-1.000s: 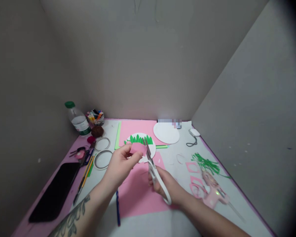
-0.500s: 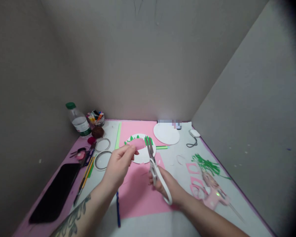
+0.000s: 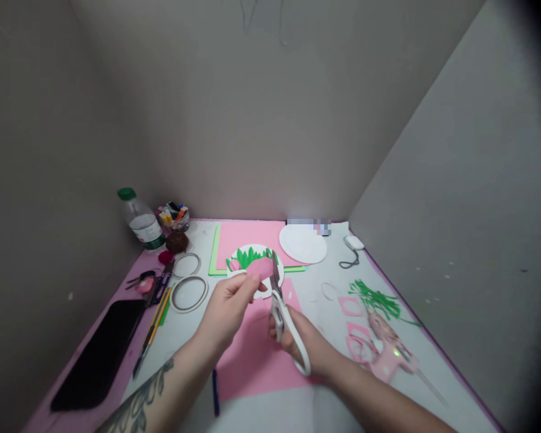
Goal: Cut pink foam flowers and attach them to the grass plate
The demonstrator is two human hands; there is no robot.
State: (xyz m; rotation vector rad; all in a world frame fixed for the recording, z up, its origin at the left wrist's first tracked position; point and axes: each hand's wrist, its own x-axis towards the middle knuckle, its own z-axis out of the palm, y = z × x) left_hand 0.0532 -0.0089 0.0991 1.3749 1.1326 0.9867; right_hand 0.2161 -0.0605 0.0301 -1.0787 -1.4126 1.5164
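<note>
Pinched between the fingertips of my left hand [image 3: 229, 300] is a small rounded pink paper piece [image 3: 260, 268]. My right hand [image 3: 300, 337] grips white-handled scissors [image 3: 279, 310], their blades slightly parted and pointing away from me, right at the piece's right edge. Whether the blades bite into the paper I cannot tell. Behind both hands lies a white paper disc [image 3: 277, 279] carrying green grass-shaped cutouts [image 3: 250, 255] and a small pink shape [image 3: 235, 264]. Underneath my hands a pink sheet [image 3: 252, 373] rests on the table.
Right: a pink glue gun [image 3: 390, 349], green strips [image 3: 376, 299] and pink scraps [image 3: 351, 307]. Left: tape rolls [image 3: 174, 294], pencils [image 3: 155, 325], a black phone-like slab [image 3: 101, 355] and a bottle [image 3: 144, 225]. Another white disc [image 3: 302, 243] lies at the back, and a blue pen [image 3: 216, 394] in front.
My left hand has shifted right, bringing the pink piece up to the scissor blades and turning it broader to view. More of the green cutouts shows. The scissors have barely moved.
</note>
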